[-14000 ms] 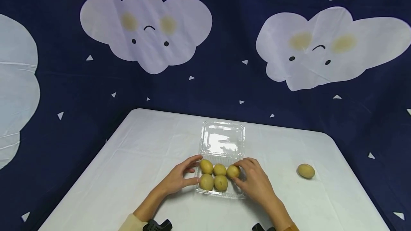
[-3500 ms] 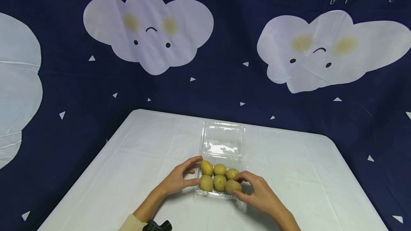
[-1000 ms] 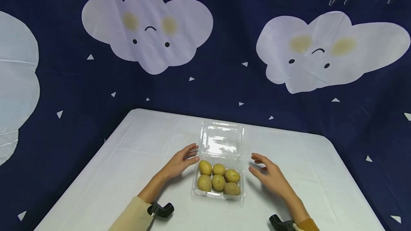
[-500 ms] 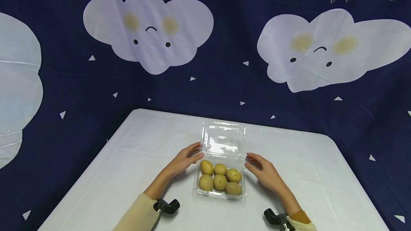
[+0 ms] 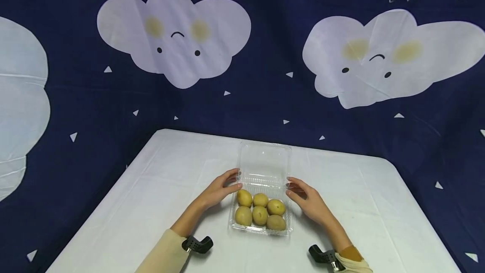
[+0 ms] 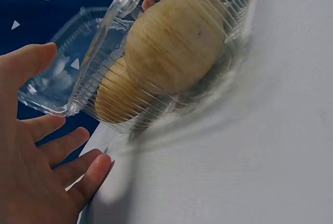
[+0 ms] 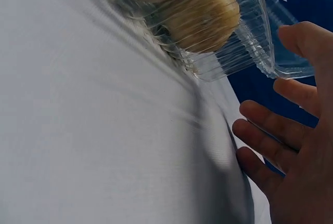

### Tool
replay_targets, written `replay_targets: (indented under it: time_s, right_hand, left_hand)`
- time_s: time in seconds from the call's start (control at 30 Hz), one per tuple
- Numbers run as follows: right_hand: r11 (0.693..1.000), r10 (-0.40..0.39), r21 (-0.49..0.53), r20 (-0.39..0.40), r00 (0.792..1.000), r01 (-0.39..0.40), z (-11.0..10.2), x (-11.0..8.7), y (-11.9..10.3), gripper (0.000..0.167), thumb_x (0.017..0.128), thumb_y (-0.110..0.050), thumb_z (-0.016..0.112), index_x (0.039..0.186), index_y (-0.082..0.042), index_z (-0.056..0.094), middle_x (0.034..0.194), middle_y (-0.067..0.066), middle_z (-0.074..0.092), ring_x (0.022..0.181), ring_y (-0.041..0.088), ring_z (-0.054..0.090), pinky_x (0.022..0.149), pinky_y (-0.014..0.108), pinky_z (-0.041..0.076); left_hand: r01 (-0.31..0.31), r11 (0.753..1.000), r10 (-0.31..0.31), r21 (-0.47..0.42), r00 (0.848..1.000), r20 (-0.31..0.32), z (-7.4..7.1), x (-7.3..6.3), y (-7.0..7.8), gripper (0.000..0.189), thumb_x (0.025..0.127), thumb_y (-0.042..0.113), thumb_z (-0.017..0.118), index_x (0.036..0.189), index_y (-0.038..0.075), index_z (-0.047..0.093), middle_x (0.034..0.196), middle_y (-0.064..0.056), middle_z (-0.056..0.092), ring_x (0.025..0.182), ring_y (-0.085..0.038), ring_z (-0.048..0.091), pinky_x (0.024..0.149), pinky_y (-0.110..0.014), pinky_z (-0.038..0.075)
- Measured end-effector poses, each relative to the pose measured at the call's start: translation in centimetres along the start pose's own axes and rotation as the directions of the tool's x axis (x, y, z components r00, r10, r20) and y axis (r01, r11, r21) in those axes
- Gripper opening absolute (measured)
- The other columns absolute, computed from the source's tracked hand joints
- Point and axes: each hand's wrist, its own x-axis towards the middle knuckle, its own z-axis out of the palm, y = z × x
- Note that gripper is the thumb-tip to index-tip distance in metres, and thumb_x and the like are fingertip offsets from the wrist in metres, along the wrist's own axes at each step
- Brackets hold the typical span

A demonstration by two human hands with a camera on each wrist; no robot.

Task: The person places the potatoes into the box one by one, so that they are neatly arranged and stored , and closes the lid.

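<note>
A clear plastic clamshell box [image 5: 261,231] stands on the table with several yellow-brown potatoes [image 5: 259,215] in two rows in its base. Its transparent lid [image 5: 264,161] leans back on the far side, tilted up a little. At the lid's left edge near the hinge, my left hand [image 5: 217,191] has its fingers extended, the index finger by the lid's corner and the thumb apart. On the opposite edge, my right hand [image 5: 308,201] mirrors it with spread fingers. Both wrist views show a potato [image 6: 177,37] [image 7: 200,16] through the ribbed side wall.
A white cloth covers the table [image 5: 182,159], whose far edge lies just behind the lid. Beyond hangs a dark blue curtain [image 5: 265,104] with printed clouds. Black wrist devices [image 5: 197,244] sit on both forearms.
The potato once lying at the right has gone into the box's front right spot. Both hands have since left the potatoes and moved to the lid's sides; the lid has tilted up slightly.
</note>
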Motion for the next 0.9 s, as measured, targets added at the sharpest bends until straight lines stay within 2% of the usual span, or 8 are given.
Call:
replay_targets:
  time_s: [0.2,0.4,0.5,0.63,0.73,0.9]
  right_hand:
    - [0.999,-0.01,0.037,0.002,1.0,0.01,-0.1,-0.3,-0.4,0.048,0.093,-0.036,0.058,0.136,-0.016,0.05,0.117,0.001,0.066,0.108,0.016,0.062,0.091,0.028,0.054]
    - [0.998,-0.043,0.039,0.015,0.999,0.042,-0.1,-0.6,-0.5,0.043,0.098,-0.029,0.051,0.137,-0.012,0.048,0.117,0.009,0.067,0.105,0.014,0.064,0.089,0.025,0.054]
    - [0.991,-0.063,0.116,0.027,0.998,0.059,-0.1,-0.8,-0.5,0.039,0.101,-0.022,0.043,0.137,-0.006,0.047,0.116,0.017,0.066,0.102,0.025,0.066,0.088,0.028,0.056]
    - [0.972,-0.097,0.218,0.028,0.995,0.088,-0.2,-1.1,-0.5,0.041,0.105,-0.012,0.024,0.134,0.004,0.047,0.115,0.025,0.064,0.101,0.042,0.063,0.088,0.037,0.056]
    - [0.969,-0.085,0.233,0.013,0.996,0.08,-0.3,-1.3,-0.7,0.046,0.105,-0.013,0.017,0.131,0.003,0.051,0.115,0.022,0.065,0.101,0.041,0.063,0.09,0.038,0.055]
    - [0.974,-0.053,0.219,0.001,0.999,0.052,-0.3,-1.7,-1.1,0.044,0.105,-0.022,0.023,0.128,-0.001,0.055,0.116,0.019,0.066,0.102,0.029,0.065,0.088,0.034,0.056]
  left_hand:
    - [-0.033,0.999,0.034,-0.021,0.999,0.012,-0.2,-0.5,0.3,0.057,0.096,0.041,0.05,0.146,0.019,0.034,0.146,-0.008,0.044,0.132,-0.027,0.047,0.107,-0.046,0.043]
    - [-0.025,0.999,0.026,-0.042,0.999,0.023,-0.4,-1.0,0.5,0.053,0.1,0.048,0.033,0.145,0.022,0.036,0.145,-0.006,0.046,0.127,-0.029,0.051,0.097,-0.046,0.05]
    - [-0.027,0.998,0.029,-0.061,0.999,0.035,-0.4,-1.2,0.7,0.057,0.1,0.052,0.024,0.146,0.02,0.034,0.146,-0.007,0.045,0.13,-0.028,0.048,0.098,-0.047,0.049]
    - [-0.038,0.995,0.042,-0.088,0.998,0.045,-0.4,-1.4,0.9,0.065,0.098,0.059,0.015,0.146,0.02,0.034,0.147,-0.008,0.043,0.133,-0.029,0.045,0.1,-0.048,0.047]
    - [-0.038,0.995,0.042,-0.094,0.998,0.037,-0.3,-1.6,0.9,0.069,0.096,0.063,0.012,0.145,0.021,0.036,0.147,-0.008,0.044,0.133,-0.03,0.045,0.1,-0.049,0.047]
    - [-0.036,0.995,0.038,-0.098,0.999,0.02,-0.2,-1.8,0.9,0.062,0.099,0.056,0.018,0.142,0.015,0.04,0.143,-0.009,0.047,0.131,-0.031,0.047,0.097,-0.049,0.049]
